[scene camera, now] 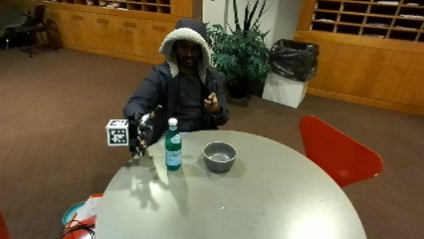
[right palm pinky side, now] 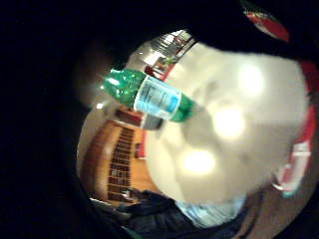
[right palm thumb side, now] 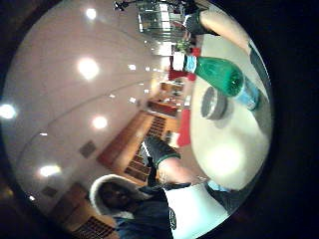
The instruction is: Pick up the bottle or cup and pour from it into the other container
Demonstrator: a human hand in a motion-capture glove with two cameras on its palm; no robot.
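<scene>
A green plastic bottle with a white cap and a pale blue label stands upright on the round grey table, towards its far left side. Just to its right sits a grey cup, wide like a bowl. My gloved right hand hovers above the table edge to the left of the bottle, fingers spread, holding nothing, with a small gap to the bottle. The palm views show the bottle beside the cup on the table. The bare left hand is raised at the chest.
A red chair stands at the table's right side. Behind the person are a potted plant, a bin with a black bag and wooden shelving. Red and teal items lie low beside the table's left edge.
</scene>
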